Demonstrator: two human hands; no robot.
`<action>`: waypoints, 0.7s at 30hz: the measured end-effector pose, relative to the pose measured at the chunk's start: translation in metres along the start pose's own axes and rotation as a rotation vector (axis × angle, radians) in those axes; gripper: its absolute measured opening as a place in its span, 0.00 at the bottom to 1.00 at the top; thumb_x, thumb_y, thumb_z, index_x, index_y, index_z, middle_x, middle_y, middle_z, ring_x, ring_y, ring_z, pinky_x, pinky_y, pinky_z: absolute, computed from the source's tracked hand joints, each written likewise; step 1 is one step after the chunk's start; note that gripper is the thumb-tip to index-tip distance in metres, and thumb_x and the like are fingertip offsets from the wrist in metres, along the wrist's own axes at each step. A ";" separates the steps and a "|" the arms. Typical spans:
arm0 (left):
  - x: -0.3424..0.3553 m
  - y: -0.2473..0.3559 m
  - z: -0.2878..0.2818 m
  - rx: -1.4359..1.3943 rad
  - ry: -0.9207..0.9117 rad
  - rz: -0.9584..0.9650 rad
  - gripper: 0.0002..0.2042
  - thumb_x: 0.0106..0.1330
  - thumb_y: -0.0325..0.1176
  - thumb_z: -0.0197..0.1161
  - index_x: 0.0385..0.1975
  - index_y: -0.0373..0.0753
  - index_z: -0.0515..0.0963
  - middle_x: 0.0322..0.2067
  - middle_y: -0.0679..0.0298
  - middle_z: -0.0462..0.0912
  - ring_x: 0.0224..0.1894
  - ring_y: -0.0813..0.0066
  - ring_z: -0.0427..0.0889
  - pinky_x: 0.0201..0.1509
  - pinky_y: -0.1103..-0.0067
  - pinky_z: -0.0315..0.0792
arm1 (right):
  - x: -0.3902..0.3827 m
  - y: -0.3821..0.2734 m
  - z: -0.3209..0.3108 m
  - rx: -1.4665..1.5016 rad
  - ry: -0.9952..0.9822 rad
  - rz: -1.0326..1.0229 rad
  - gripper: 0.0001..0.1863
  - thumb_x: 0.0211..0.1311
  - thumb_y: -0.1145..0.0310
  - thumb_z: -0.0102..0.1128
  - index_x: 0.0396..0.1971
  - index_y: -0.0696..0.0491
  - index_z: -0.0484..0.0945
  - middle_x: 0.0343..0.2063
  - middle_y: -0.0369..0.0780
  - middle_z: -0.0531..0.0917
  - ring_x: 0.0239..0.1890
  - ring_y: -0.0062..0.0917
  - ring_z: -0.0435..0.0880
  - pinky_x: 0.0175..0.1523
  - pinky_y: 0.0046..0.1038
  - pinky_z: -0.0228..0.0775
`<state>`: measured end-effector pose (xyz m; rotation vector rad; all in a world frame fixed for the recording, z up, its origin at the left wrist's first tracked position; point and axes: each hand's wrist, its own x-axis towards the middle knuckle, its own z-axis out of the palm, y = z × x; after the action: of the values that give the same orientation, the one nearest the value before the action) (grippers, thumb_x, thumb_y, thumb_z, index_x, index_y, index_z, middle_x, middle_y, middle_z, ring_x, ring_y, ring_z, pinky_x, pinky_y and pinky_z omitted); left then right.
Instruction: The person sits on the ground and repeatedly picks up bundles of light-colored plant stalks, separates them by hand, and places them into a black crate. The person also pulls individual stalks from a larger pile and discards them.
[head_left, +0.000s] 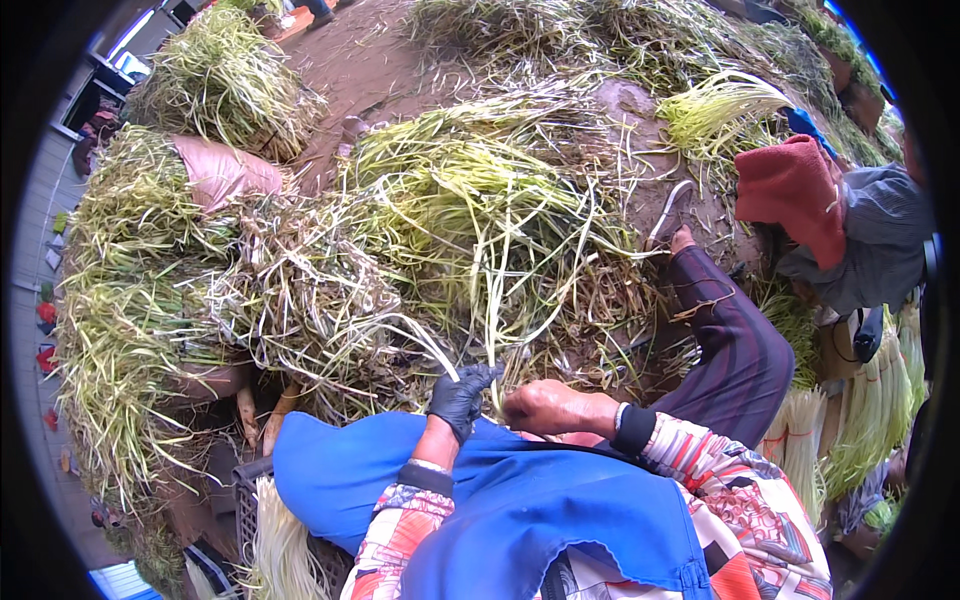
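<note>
My left hand (460, 402), in a black glove, is closed around long pale green-white stalks; one leafy stalk (492, 310) rises past it toward the heap. A second pale stalk (425, 340) curves in to the left hand from the left. Close on the right, my bare right hand (562, 408) is curled shut beside the lower end of the upright stalk. What its fingers hold, if anything, is hidden. Both hands are above the blue apron (480, 490) on my lap. Just beyond them lies a large heap of leafy green stalks (450, 190).
Dry, brownish plant scraps (300, 270) cover the ground ahead. More leafy stalks (130, 350) are piled left. A dark crate (243, 500) with pale trimmed stalks (285, 540) stands lower left. At right sits another person (870, 230), near tied pale bundles (800, 430).
</note>
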<state>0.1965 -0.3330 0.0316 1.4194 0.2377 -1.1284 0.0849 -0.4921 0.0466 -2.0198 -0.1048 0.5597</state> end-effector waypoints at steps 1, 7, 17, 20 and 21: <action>-0.003 0.001 0.000 -0.016 -0.059 0.004 0.05 0.61 0.31 0.68 0.35 0.39 0.85 0.22 0.73 0.81 0.10 0.90 0.58 0.12 0.87 0.50 | -0.002 -0.002 0.003 -0.025 -0.019 -0.001 0.10 0.54 0.64 0.58 0.32 0.54 0.79 0.28 0.48 0.82 0.35 0.43 0.82 0.41 0.41 0.73; -0.010 0.000 -0.001 0.022 0.012 0.048 0.05 0.63 0.32 0.66 0.35 0.39 0.85 0.22 0.73 0.82 0.11 0.90 0.60 0.13 0.87 0.50 | 0.015 0.013 0.008 0.582 0.283 0.288 0.32 0.58 0.43 0.64 0.44 0.62 0.78 0.31 0.42 0.83 0.33 0.27 0.81 0.38 0.30 0.73; -0.008 0.002 -0.003 0.249 0.219 0.223 0.11 0.68 0.37 0.60 0.42 0.40 0.85 0.23 0.77 0.77 0.16 0.91 0.61 0.18 0.86 0.53 | 0.040 0.015 0.025 1.293 0.253 0.355 0.10 0.57 0.67 0.69 0.37 0.55 0.82 0.20 0.29 0.77 0.18 0.12 0.66 0.24 0.19 0.58; -0.007 0.003 0.000 0.025 0.172 0.189 0.10 0.66 0.35 0.61 0.40 0.37 0.84 0.17 0.77 0.74 0.12 0.91 0.57 0.14 0.87 0.48 | 0.041 0.016 0.027 1.307 0.414 0.411 0.09 0.60 0.66 0.65 0.37 0.55 0.83 0.24 0.31 0.81 0.18 0.11 0.67 0.24 0.18 0.58; -0.006 0.003 0.001 0.006 0.185 0.199 0.10 0.65 0.35 0.62 0.40 0.37 0.85 0.19 0.76 0.76 0.12 0.91 0.57 0.14 0.86 0.49 | 0.041 0.017 0.027 1.340 0.445 0.447 0.09 0.61 0.66 0.64 0.37 0.55 0.82 0.25 0.32 0.82 0.18 0.12 0.67 0.24 0.18 0.59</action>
<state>0.1953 -0.3312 0.0380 1.5184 0.2180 -0.8372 0.1073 -0.4664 0.0073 -0.7769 0.8043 0.2736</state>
